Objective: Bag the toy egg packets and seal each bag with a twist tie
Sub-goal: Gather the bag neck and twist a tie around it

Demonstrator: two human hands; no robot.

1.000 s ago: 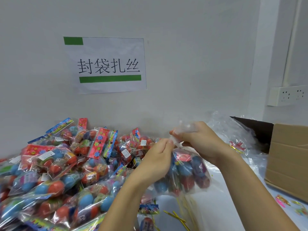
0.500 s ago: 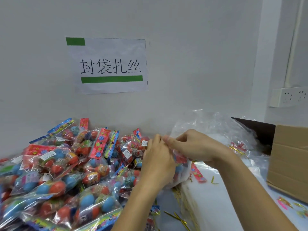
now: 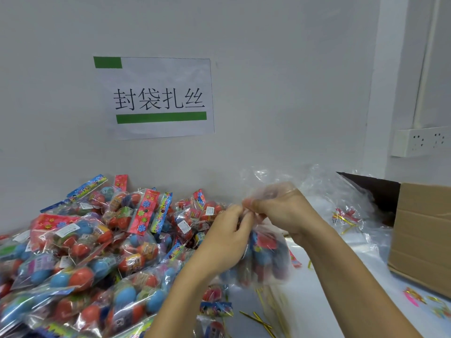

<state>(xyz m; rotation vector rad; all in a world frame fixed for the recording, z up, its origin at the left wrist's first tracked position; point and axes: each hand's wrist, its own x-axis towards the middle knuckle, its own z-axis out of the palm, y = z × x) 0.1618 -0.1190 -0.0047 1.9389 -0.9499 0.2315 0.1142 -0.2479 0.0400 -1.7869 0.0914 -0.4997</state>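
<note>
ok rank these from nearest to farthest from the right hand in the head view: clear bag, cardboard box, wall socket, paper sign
1. clear bag, gripped at its neck by the right hand
2. cardboard box, on the right
3. paper sign upper left and wall socket upper right: too close to call

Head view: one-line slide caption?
Both hands, left and right, pinch a filled clear bag's neck beside piled toy egg packets.

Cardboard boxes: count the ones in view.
1: the cardboard box stands at the right edge of the table, beside the heap of clear bags. Others may lie outside the frame.
</note>
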